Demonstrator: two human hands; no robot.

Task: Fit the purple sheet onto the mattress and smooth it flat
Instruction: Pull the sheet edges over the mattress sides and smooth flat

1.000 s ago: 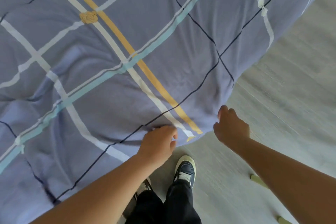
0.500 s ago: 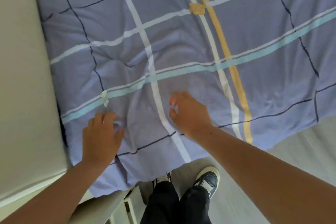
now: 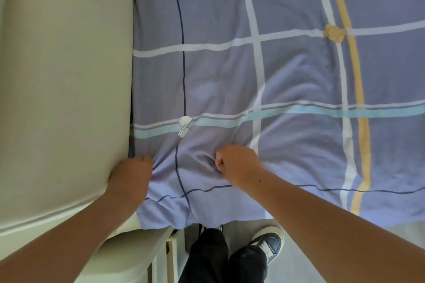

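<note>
The purple sheet, checked with white, teal, yellow and dark lines, covers the mattress and hangs over its near edge. My left hand sits at the sheet's left edge, where the fabric meets the cream headboard; its fingertips are hidden in the gap. My right hand is curled into a fist and grips a bunch of the sheet, with wrinkles fanning out from it. A white bow print lies just above my hands.
The cream padded headboard fills the left side. A pale bedside cabinet stands below it, next to my dark trousers and shoe. Grey floor shows along the bed's near edge.
The view has swung left along the bed toward the headboard. Both hands moved from the bed's corner to this left edge; the right hand has closed on the fabric.
</note>
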